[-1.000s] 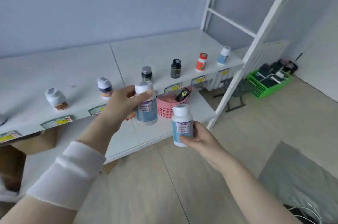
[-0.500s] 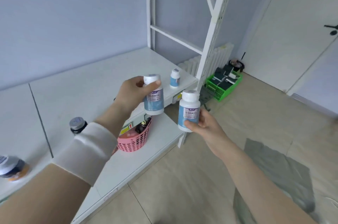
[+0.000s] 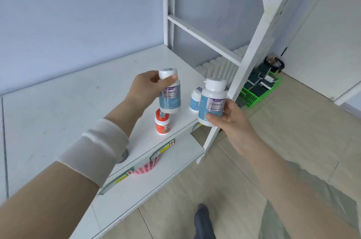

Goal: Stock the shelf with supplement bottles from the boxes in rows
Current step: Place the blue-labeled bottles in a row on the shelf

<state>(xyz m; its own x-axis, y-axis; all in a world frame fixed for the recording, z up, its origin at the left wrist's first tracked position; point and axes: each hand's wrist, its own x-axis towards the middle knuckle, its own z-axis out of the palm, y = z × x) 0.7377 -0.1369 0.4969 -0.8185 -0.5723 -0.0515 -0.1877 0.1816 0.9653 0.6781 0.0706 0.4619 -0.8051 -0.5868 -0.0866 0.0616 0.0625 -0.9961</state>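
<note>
Head view is taken up by two raised arms at the right end of the white shelf board (image 3: pixel 78 106). The left grip (image 3: pixel 145 87) is curled round the cap and shoulder of a white plastic bottle with a pale blue label (image 3: pixel 170 100), which is held upright just above an orange-and-white bottle (image 3: pixel 162 124) standing on the board; whether the two touch cannot be told. The right grip (image 3: pixel 229 116) is closed round the lower half of a second white blue-labelled bottle (image 3: pixel 212 102), held upright off the board's front edge, near the slanted white upright (image 3: pixel 254 43). A third, smaller blue-labelled bottle (image 3: pixel 195 101) is seen standing on the board between the two held ones. A pink mesh basket (image 3: pixel 146 167) is partly hidden on the shelf below.
</note>
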